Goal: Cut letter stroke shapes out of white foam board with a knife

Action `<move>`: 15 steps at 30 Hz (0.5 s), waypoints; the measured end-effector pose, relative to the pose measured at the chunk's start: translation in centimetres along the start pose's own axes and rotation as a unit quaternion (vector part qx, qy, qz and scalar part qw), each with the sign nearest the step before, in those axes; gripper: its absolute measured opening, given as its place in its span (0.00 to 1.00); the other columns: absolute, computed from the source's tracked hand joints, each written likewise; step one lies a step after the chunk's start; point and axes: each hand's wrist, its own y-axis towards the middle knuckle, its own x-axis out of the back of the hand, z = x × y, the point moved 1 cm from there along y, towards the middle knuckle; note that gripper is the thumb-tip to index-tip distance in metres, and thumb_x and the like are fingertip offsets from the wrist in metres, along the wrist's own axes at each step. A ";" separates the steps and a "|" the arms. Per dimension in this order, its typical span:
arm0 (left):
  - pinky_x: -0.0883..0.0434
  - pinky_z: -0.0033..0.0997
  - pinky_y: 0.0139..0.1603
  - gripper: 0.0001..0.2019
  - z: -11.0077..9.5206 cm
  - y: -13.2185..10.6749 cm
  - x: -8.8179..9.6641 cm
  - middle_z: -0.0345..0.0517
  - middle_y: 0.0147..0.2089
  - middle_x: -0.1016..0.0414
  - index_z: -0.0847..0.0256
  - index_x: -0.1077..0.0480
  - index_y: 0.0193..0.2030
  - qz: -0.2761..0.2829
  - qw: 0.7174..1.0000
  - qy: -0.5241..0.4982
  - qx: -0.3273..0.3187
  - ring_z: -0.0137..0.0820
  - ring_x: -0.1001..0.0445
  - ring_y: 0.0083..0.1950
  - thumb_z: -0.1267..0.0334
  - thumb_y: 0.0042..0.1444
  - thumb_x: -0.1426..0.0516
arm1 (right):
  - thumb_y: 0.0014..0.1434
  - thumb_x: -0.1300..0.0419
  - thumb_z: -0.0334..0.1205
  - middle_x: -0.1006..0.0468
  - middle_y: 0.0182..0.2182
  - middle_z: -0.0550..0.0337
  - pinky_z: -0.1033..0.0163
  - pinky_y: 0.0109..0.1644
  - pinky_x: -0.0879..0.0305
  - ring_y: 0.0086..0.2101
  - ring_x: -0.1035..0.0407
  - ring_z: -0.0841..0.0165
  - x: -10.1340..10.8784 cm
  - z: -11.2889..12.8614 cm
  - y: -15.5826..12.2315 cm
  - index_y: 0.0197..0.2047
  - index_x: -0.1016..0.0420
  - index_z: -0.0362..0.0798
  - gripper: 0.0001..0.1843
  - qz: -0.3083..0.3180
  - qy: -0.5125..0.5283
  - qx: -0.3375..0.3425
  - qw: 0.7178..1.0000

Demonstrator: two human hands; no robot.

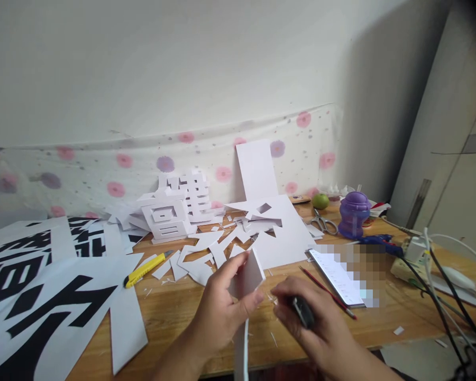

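Observation:
My left hand is closed on a piece of white foam board, thumb on the near side and fingers behind it. A narrow white strip hangs below that hand; whether it joins the piece I cannot tell. Just to the right, my right hand is wrapped round a black-handled tool. Its working end is hidden by my fingers, which are apart from the board. Cut white scraps lie behind my left hand, and a yellow utility knife rests to their left.
Printed sheets with black characters cover the table's left. White built-up characters stand at the back beside a large board. To the right are a phone, pencil, scissors, purple cup, glue gun and power strip with cables.

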 end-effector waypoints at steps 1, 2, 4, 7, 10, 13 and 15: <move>0.35 0.43 0.58 0.30 0.0 -0.2 0.5 0.54 0.54 0.26 0.58 0.33 0.61 0.025 0.999 0.020 -0.010 0.44 0.28 0.52 0.52 0.52 0.36 | 0.57 0.45 0.28 0.25 0.30 0.60 0.65 0.35 0.34 0.31 0.30 0.68 0.5 -0.1 0.1 0.41 0.31 0.50 0.10 0.004 -0.003 -0.019 1.000; 0.35 0.43 0.58 0.30 -0.1 -0.4 0.9 0.53 0.53 0.25 0.56 0.32 0.60 0.048 0.998 0.041 -0.022 0.44 0.28 0.52 0.53 0.51 0.35 | 0.56 0.45 0.27 0.24 0.31 0.60 0.65 0.35 0.35 0.32 0.30 0.68 0.9 -0.3 0.2 0.40 0.31 0.50 0.11 0.015 -0.009 -0.039 0.999; 0.35 0.43 0.59 0.29 -0.1 -0.9 1.3 0.51 0.54 0.25 0.53 0.30 0.59 0.080 0.993 0.079 -0.046 0.45 0.28 0.53 0.55 0.50 0.35 | 0.53 0.46 0.24 0.24 0.32 0.60 0.64 0.37 0.36 0.33 0.30 0.67 1.2 -0.5 0.2 0.39 0.31 0.50 0.13 0.051 -0.021 -0.066 0.996; 0.33 0.41 0.58 0.28 0.0 -1.5 1.3 0.49 0.55 0.25 0.48 0.30 0.59 0.098 0.987 0.103 -0.070 0.45 0.28 0.55 0.57 0.50 0.34 | 0.49 0.46 0.24 0.24 0.32 0.60 0.63 0.37 0.37 0.33 0.31 0.66 1.1 -0.4 0.1 0.38 0.30 0.49 0.14 0.091 -0.048 -0.074 0.992; 0.32 0.40 0.56 0.28 0.2 -1.8 1.2 0.47 0.54 0.24 0.47 0.29 0.58 0.098 0.986 0.110 -0.080 0.45 0.27 0.53 0.58 0.49 0.34 | 0.46 0.46 0.25 0.25 0.31 0.59 0.62 0.35 0.40 0.32 0.31 0.64 0.8 -0.3 0.1 0.37 0.30 0.48 0.14 0.093 -0.094 -0.077 0.988; 0.32 0.41 0.56 0.28 0.5 -1.9 1.2 0.47 0.54 0.24 0.46 0.29 0.58 0.093 0.987 0.106 -0.078 0.45 0.27 0.52 0.57 0.48 0.33 | 0.46 0.46 0.26 0.25 0.30 0.57 0.62 0.34 0.42 0.31 0.32 0.63 0.7 -0.3 0.2 0.36 0.29 0.47 0.13 0.077 -0.127 -0.069 0.987; 0.33 0.43 0.57 0.28 0.9 -2.0 1.4 0.48 0.54 0.24 0.47 0.28 0.58 0.088 0.989 0.100 -0.071 0.46 0.27 0.53 0.56 0.47 0.33 | 0.46 0.46 0.27 0.26 0.29 0.57 0.62 0.33 0.44 0.31 0.32 0.63 0.7 -0.3 0.3 0.35 0.29 0.47 0.12 0.067 -0.143 -0.059 0.986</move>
